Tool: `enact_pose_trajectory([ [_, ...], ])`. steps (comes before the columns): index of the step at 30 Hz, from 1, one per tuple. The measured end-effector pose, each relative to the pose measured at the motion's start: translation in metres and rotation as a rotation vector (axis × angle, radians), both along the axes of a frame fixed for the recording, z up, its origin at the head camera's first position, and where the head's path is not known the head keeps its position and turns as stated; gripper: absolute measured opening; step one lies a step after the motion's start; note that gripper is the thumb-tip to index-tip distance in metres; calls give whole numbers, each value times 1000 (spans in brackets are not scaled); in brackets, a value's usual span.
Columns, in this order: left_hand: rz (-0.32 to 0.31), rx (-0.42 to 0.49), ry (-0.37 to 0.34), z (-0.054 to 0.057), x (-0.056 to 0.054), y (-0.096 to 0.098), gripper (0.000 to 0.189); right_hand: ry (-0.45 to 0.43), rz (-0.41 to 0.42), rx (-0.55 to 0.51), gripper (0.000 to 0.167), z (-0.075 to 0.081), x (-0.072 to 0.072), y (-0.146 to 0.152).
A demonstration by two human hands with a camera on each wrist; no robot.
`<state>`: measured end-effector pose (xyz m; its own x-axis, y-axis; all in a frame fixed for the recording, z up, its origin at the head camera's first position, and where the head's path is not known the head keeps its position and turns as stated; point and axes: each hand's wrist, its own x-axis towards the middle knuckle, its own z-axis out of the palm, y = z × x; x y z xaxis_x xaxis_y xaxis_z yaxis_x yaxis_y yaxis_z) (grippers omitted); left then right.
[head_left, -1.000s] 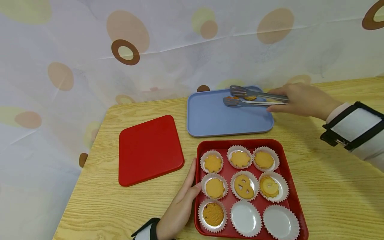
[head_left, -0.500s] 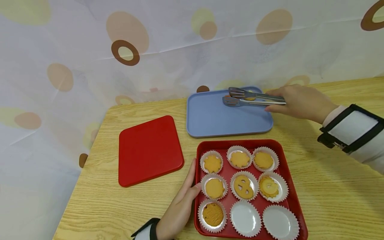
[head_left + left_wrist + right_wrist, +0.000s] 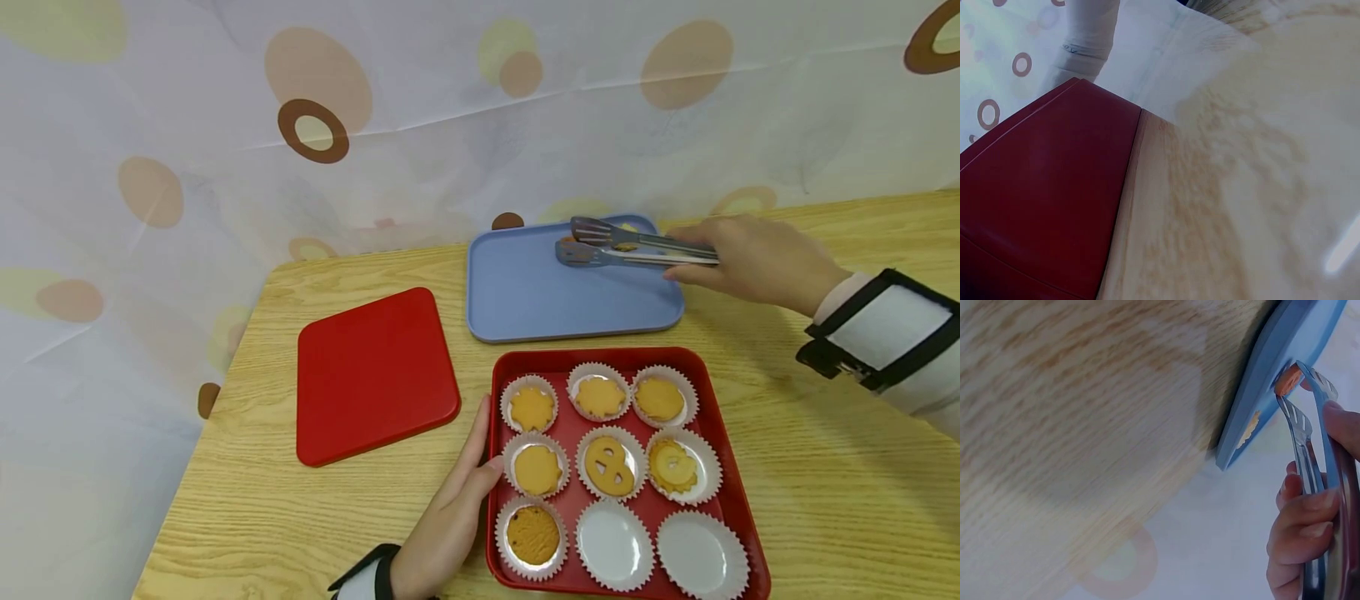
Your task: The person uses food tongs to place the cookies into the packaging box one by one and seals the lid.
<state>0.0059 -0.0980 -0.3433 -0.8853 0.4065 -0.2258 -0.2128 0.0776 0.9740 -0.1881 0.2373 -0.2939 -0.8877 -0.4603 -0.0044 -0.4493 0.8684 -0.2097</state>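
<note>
My right hand (image 3: 768,258) grips metal slotted tongs (image 3: 637,252) over the right part of the blue tray (image 3: 525,312). In the right wrist view, a brown cookie (image 3: 1288,381) sits between the tips of the tongs, and a paler cookie (image 3: 1248,430) lies near the tray's end. From above, the tongs partly cover both cookies. My left hand (image 3: 447,512) rests along the left side of a red box (image 3: 738,479), fingers straight and thumb at the rim. Inside the box, several white paper cups hold cookies; two front cups, the middle one (image 3: 615,546) and the right one (image 3: 702,556), are bare.
A red lid (image 3: 375,379) lies flat on the wooden table (image 3: 247,508), left of the blue tray and box. Behind the table hangs a white cloth (image 3: 420,175) with coloured circles. The blue tray stands just beyond the box's far edge.
The two heads of the tongs have drawn slightly closer together over the blue tray. My right hand has shifted only a little. The left hand and the box have stayed put.
</note>
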Motion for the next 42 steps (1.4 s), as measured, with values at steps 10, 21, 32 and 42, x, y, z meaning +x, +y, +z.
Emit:
enact_pose_trajectory([
  [10,-2,-6,8,0,-1,0,62,58,-15,-67,57,10,11,5],
  [21,0,-14,5,0,-1,0,61,109,-4,-93,50,22,37,10],
  [32,-2,-17,9,0,-2,0,61,119,-45,-92,46,34,65,13],
  [42,-5,-9,7,-2,-2,0,62,217,8,-132,51,29,91,16],
])
